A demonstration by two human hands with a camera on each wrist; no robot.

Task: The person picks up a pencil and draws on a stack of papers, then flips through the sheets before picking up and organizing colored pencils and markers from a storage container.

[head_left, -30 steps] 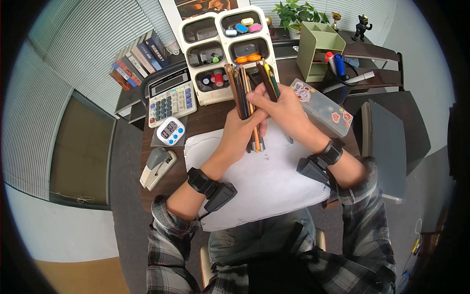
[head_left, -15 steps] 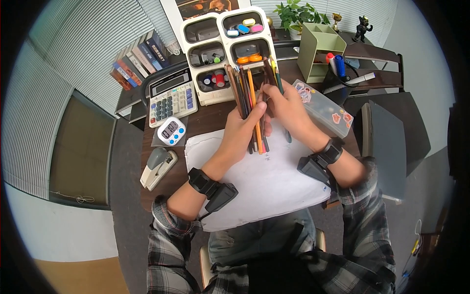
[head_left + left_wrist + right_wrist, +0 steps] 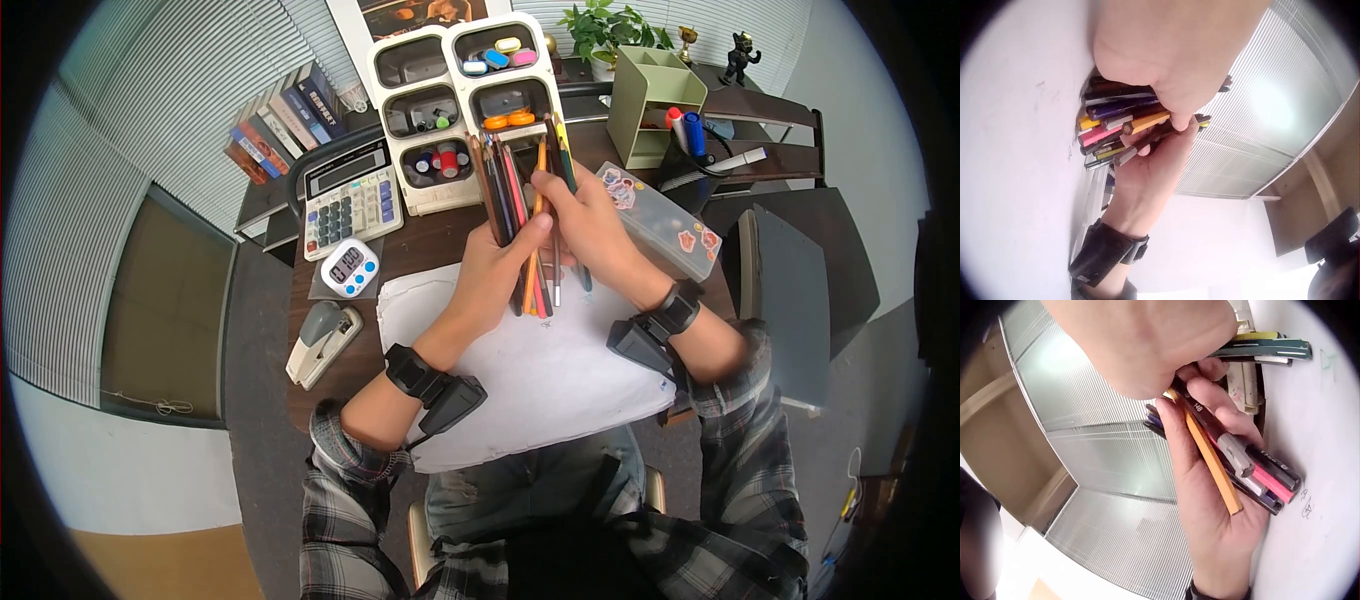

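Note:
Upright over the paper (image 3: 540, 380), a bundle of pencils (image 3: 497, 180) is gripped by my left hand (image 3: 490, 270), its thumb across the front. My right hand (image 3: 598, 235) meets it, holding a dark green pencil (image 3: 1272, 349) and a yellow one beside it, tips up. Thumb and fingers of the right hand pinch around an orange pencil (image 3: 1215, 464) and a dark pencil marked 14B (image 3: 1205, 415) with a grey end. Pink, purple and black pencil ends (image 3: 1100, 134) stick out below the left hand in the left wrist view. Palms hide the pencils' middles.
Behind the hands stands a white organizer (image 3: 455, 100) with erasers and small items. Left are a calculator (image 3: 350, 210), a timer (image 3: 349, 267) and a stapler (image 3: 325, 343). Right are a clear stickered case (image 3: 660, 225), a pen holder (image 3: 690, 165) and a green organizer (image 3: 640, 110).
The right hand has drawn slightly apart from the left. Pencils between them have shifted: the orange one now leans toward the right thumb, and a dark pencil's pale end shows below.

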